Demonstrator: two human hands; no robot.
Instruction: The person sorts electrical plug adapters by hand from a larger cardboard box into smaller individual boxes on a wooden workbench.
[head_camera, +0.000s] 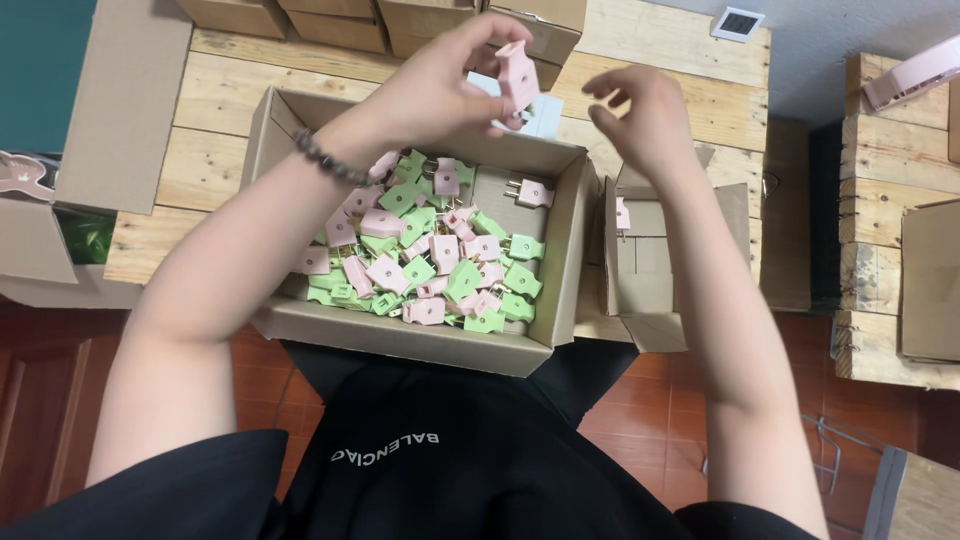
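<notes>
Two hands up above the big box. Left hand over the far edge of the big box, fingers pinched on one pink plug, metal pins pointing down. Bead bracelet around the left wrist, also over the big box. Right hand just to the right of the pink plug, not touching it, fingers bent and a little apart, nothing in it. Small white card just under the pink plug, past the far wall of the big box; hard to tell what it is.

Lots of pink and green plugs piled up inside the big box, mostly on its left side and near side. One pink plug alone near the far right corner of the big box, on bare cardboard.

Smaller box standing open right beside the big box, on its right, with something small and pink at its left wall. Wooden bench under the big box, made of pale planks. More brown boxes lined up past the big box, at the far side of the bench. Black shirt on the near side of the big box.
</notes>
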